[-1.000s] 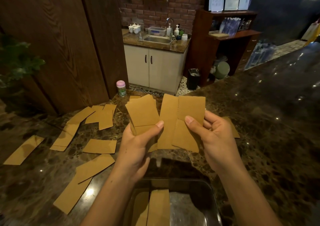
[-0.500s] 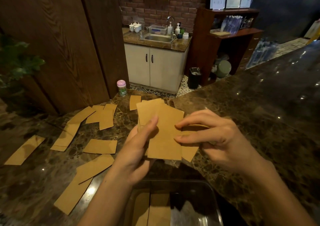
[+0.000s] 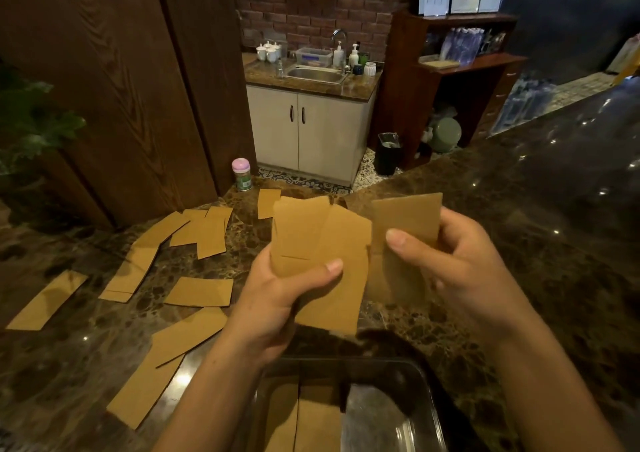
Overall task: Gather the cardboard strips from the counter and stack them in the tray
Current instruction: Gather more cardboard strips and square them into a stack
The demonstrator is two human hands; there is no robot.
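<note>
While the left grip (image 3: 277, 299) clasps a fan of strips (image 3: 322, 240) and the right grip (image 3: 464, 278) pinches one more near the tray (image 3: 427, 403), they look light, thin, fairly stiff; pinch them by an edge; others litter the surface (image 3: 519, 261).

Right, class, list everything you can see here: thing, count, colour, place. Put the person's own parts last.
loose strips: about ten, tan, scattered on the counter's left
held strips: several, tan, fanned above the tray
tray strips: at least two, tan, flat in the tray
tray: one, clear, counter's near edge
counter: one, dark marble, all across
jar: one, pink lid, counter's far edge
sink: one, steel, back wall
cabinet: one, white, under the sink
bin: one, black, floor right of cabinet
left grip: one, bare hand, holds most held strips
right grip: one, bare hand, pinches the rest
</note>
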